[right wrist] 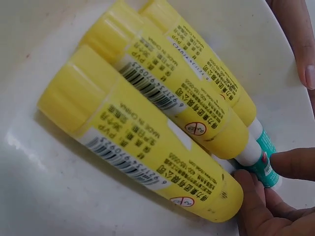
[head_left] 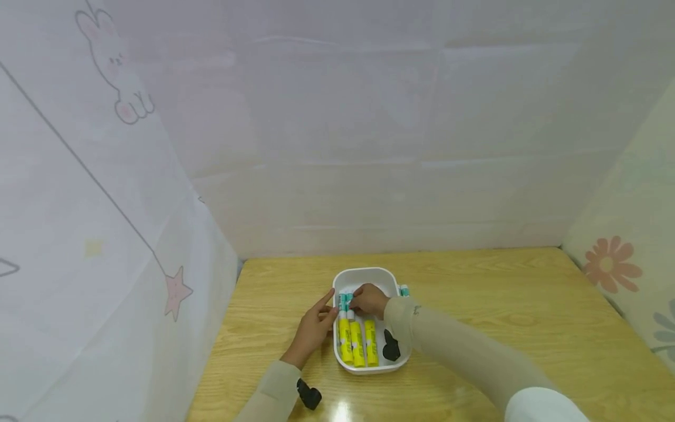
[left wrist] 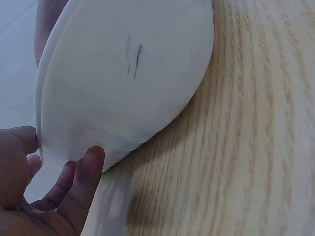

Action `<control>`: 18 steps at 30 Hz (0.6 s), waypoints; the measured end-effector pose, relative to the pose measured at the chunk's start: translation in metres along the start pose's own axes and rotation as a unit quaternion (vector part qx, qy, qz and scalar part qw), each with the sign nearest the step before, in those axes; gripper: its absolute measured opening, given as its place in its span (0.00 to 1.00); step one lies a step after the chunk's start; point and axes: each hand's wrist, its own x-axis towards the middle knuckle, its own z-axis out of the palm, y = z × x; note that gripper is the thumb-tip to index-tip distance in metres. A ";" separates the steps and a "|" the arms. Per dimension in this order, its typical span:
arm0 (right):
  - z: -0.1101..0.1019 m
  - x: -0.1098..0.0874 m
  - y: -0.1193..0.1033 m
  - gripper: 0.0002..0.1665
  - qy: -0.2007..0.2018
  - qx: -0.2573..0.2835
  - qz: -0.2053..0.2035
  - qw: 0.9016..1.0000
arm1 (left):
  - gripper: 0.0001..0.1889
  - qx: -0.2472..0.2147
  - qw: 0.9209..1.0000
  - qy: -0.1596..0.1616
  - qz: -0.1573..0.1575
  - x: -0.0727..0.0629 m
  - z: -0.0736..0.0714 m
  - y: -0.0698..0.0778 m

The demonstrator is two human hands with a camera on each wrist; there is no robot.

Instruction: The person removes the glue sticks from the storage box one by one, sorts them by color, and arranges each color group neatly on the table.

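A white plastic basin (head_left: pixel 369 370) stands on the table. Inside it, three yellow glue sticks (head_left: pixel 357 346) lie side by side at the near end, with small green-and-white glue sticks (head_left: pixel 343 303) beyond them. My right hand (head_left: pixel 371 300) reaches into the basin and pinches a green glue stick (right wrist: pixel 266 147) between thumb and fingers, close to the yellow ones. My left hand (head_left: pixel 312 329) is at the basin's left side, its fairly straight fingers touching the rim and outer wall. In the left wrist view, the fingers (left wrist: pixel 86 182) lie against that wall.
More green-and-white glue sticks (head_left: pixel 404 290) show just outside the basin's right rim, partly hidden. A black wrist camera (head_left: pixel 391 347) on the right arm overhangs the basin. The wooden table (head_left: pixel 474 281) is bordered by pale printed cloth (head_left: pixel 337 146) at the back and sides.
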 end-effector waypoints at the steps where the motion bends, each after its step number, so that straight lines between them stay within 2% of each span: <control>1: 0.001 -0.001 0.000 0.24 0.002 0.001 0.004 1.000 | 0.28 0.001 1.000 0.000 0.002 0.000 0.000 0.000; 13: 0.005 0.005 0.004 0.22 0.022 0.016 0.015 1.000 | 0.28 0.006 1.000 0.002 0.003 0.000 0.001 -0.001; 18: 0.005 0.006 0.006 0.21 0.021 0.014 0.006 1.000 | 0.27 -0.001 1.000 0.001 0.008 0.000 0.001 -0.003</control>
